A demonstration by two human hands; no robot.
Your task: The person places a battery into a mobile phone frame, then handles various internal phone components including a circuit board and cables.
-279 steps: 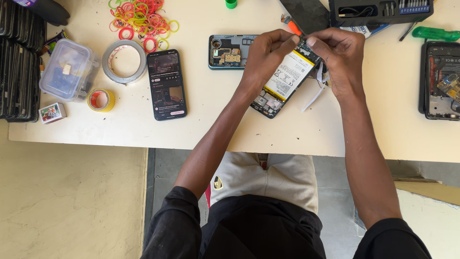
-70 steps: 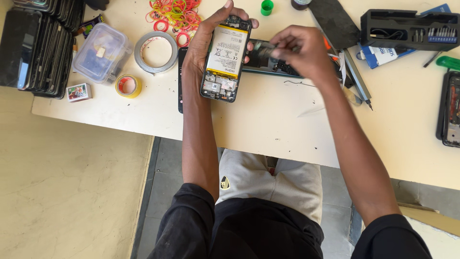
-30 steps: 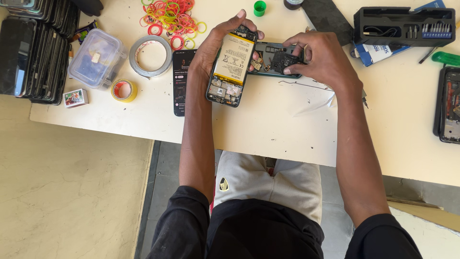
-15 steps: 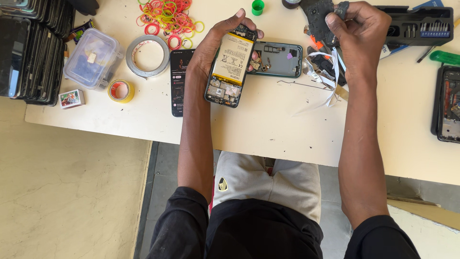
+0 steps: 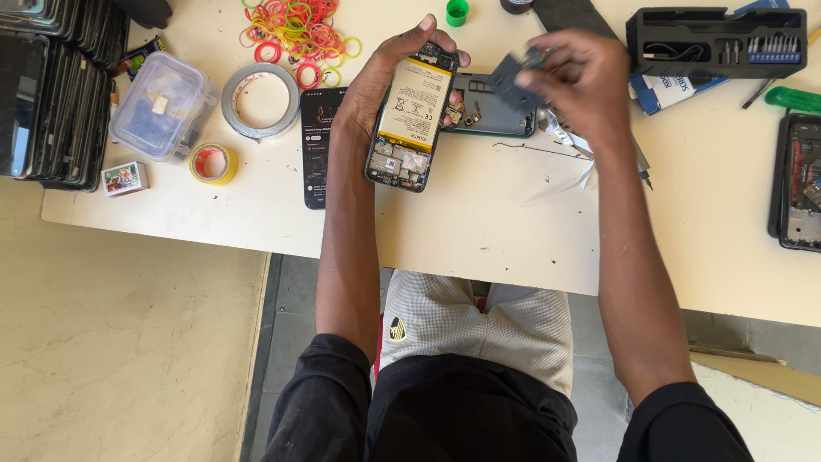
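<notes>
Bright, even daylight is falling across the table (image 5: 479, 231); shadows staying soft; right hand (image 5: 573, 73) blurring slightly.

The table (image 5: 479, 231) carries all items. The left hand (image 5: 376, 85) holds an opened phone (image 5: 412, 115) above the table's middle. Just left of it, a second phone (image 5: 318, 145) lies flat on the table. Beyond the opened phone, a phone back cover (image 5: 496, 120) lies partly under the right hand (image 5: 573, 77), which holds a small part (image 5: 513, 81). Left of the second phone lie a large tape roll (image 5: 259, 100) and a small tape roll (image 5: 212, 162), then a plastic box (image 5: 162, 107). A stack of phones (image 5: 56, 85) occupies the left edge. Rubber bands (image 5: 299, 34) lie behind the large tape roll. A tool case (image 5: 714, 43) sits at the far right, and a third phone (image 5: 800, 180) at the right edge.
</notes>
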